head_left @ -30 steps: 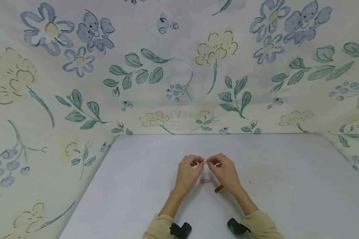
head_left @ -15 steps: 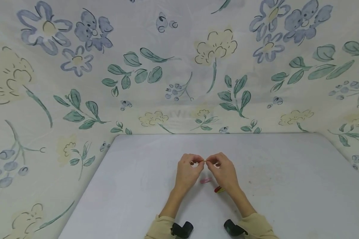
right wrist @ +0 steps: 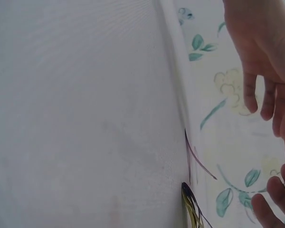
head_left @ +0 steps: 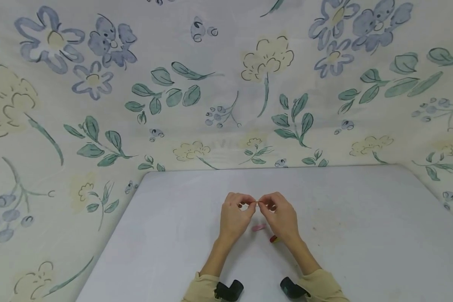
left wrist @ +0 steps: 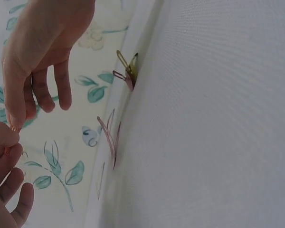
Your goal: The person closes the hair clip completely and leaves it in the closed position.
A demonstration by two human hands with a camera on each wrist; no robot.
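My left hand (head_left: 235, 214) and right hand (head_left: 281, 216) meet fingertip to fingertip above the white table. Thumb and forefinger of each pinch one end of a small, thin orange hair clip (left wrist: 14, 128), mostly hidden by the fingers. The other fingers stay loosely bent. Below the hands, a pink snap hair clip (head_left: 258, 227) lies on the table, its parts sprung apart in the left wrist view. Near my right wrist lie a dark red hair clip (head_left: 274, 239) and a yellow-green hair clip (left wrist: 121, 58), close together and partly overlapped by the right hand in the head view.
The white table (head_left: 173, 235) reaches back to a floral cloth (head_left: 226, 105) that hangs behind and along the sides. Black wrist cameras, one on the left wrist (head_left: 229, 290) and one on the right (head_left: 293, 288), sit low over the table.
Both hands keep their pinch, with only slight shifts of the fingers. The orange clip between the fingertips now shows as a thinner line. The head view has shifted a little.
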